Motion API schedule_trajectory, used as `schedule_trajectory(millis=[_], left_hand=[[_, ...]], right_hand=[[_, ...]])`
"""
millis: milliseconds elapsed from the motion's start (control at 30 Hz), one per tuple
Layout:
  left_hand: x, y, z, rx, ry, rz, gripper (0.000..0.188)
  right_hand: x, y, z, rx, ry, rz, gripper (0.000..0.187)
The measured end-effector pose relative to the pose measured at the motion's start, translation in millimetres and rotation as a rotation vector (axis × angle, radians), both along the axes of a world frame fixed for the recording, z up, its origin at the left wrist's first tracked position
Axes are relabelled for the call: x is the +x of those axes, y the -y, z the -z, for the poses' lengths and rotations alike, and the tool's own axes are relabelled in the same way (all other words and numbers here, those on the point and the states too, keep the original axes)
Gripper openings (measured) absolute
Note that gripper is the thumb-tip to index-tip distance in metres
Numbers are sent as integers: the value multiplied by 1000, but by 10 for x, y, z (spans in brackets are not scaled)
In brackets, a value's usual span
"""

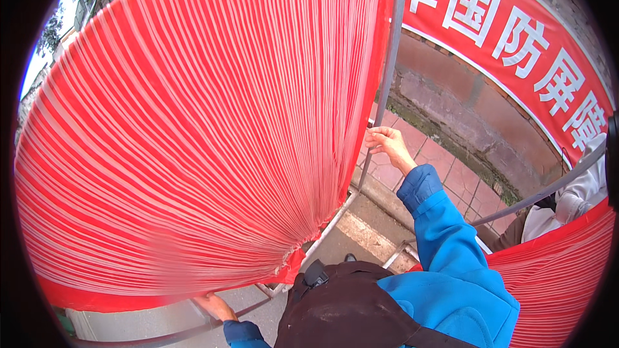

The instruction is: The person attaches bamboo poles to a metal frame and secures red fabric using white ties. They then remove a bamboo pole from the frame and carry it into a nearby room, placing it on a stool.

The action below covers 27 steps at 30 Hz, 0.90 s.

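Observation:
A large red sheet (193, 122), covered with many thin pale strands running lengthwise, fills the left and middle. The strands crowd together toward its right edge and lower right corner. My right hand (391, 146) is closed in a pinch at the sheet's right edge, beside a grey metal pole (387, 71). What lies between its fingertips is too small to make out. At the lower left, my left hand (219, 308) reaches to the sheet's bottom red border; its fingers are partly hidden there, so their grip does not show.
A second red stranded sheet (561, 270) stands at the lower right. Beside it, a person in a pale top (574, 203) is partly visible. A red banner (516, 45) hangs on a brick wall above pink paving (445, 161). Curved metal bars (541, 188) surround me.

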<state>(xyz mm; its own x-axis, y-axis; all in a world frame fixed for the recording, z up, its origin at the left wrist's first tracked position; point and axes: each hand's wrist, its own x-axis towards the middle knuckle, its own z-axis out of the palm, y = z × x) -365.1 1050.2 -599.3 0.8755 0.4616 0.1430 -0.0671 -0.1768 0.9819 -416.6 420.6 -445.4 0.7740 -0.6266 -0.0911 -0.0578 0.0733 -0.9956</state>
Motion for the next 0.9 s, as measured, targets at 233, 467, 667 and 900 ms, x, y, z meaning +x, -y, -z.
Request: schedule_trajectory(millis=[233, 467, 667, 900], left_hand=[[-202, 393, -1806, 199, 231, -171, 47], [-216, 552, -3540, 814, 917, -407, 37], [-230, 216, -4179, 800, 878, -521, 35], [-65, -58, -4401, 600, 889, -351, 52]], right_hand=[[178, 320, -1518, -526, 441, 168, 24], [469, 797, -2982, -1007, 682, 344, 27], [664, 1255, -3058, -1088, 635, 309, 34], [1008, 1594, -2920, -1072, 616, 205, 41]])
